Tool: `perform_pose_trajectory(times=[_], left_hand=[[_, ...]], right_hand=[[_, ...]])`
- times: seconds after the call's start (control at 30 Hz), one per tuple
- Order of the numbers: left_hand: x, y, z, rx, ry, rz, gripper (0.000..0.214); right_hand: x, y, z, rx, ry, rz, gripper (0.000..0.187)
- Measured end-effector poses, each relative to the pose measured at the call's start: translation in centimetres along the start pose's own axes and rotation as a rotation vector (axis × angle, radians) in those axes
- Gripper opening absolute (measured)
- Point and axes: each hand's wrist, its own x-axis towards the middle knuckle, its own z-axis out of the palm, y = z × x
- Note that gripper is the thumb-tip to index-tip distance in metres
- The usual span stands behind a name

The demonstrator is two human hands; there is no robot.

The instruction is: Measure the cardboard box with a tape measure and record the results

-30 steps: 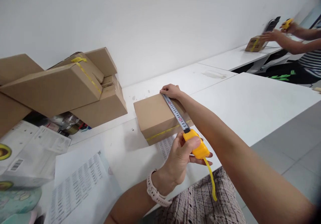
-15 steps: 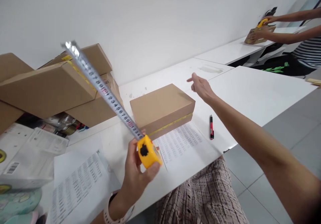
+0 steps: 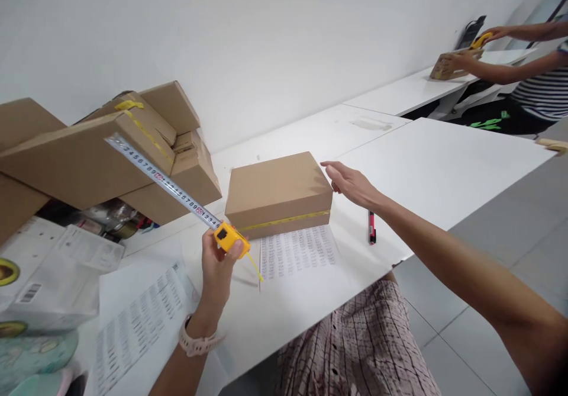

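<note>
My left hand [image 3: 217,266] is wrapped round a yellow tape measure [image 3: 231,239]. Its silver blade [image 3: 177,193] is drawn out toward the upper left, the free end in front of the stacked cartons, and a yellow strap hangs from the case. Just right of the tape lies a closed brown cardboard box [image 3: 275,186] with yellow tape along its side. At the box's right end is my right hand [image 3: 352,186], empty, index finger stretched out and the other fingers bent; whether it touches the box I cannot tell. A printed sheet [image 3: 297,254] lies partly under the box.
A red and black pen [image 3: 371,229] lies on the white table [image 3: 444,171]. On the left are stacked cartons [image 3: 80,147], a white box [image 3: 53,277] and another printed sheet [image 3: 142,319]. At the far right a co-worker [image 3: 536,88] handles a small carton [image 3: 448,66].
My left hand has moved left and up, and the tape's blade has tilted lower. My right hand has come down to the box's right end. The box has turned slightly.
</note>
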Motion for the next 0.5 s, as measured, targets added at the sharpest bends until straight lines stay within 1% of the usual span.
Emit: perform_pose_trajectory(times=[0.1,0.2,0.3,0.37,0.43,0.5], left_hand=[[0.9,-0.2,-0.7,0.005,-0.081,-0.096,0.062],[1.4,1.0,-1.1,-0.011,-0.120,-0.127,0.062],[1.7,3.4,-1.2,-0.059,-0.120,-0.075,0.064],[2.0,5.0,-1.0,-0.084,-0.132,-0.021,0.066],[2.6,6.0,-0.5,-0.090,-0.141,0.007,0.067],[3.1,6.4,0.2,-0.088,-0.152,-0.002,0.069]], right_hand=[[-1.0,0.8,1.0,-0.033,-0.025,-0.046,0.067],[-1.7,0.5,1.0,-0.026,-0.007,-0.094,0.063],[-1.6,-0.8,-0.6,0.047,0.081,-0.115,0.061],[-1.1,-1.7,-2.1,0.039,0.147,-0.120,0.055],[-0.2,-2.5,-3.2,-0.055,0.196,-0.112,0.049],[0.7,-2.9,-3.7,-0.185,0.254,-0.148,0.043]])
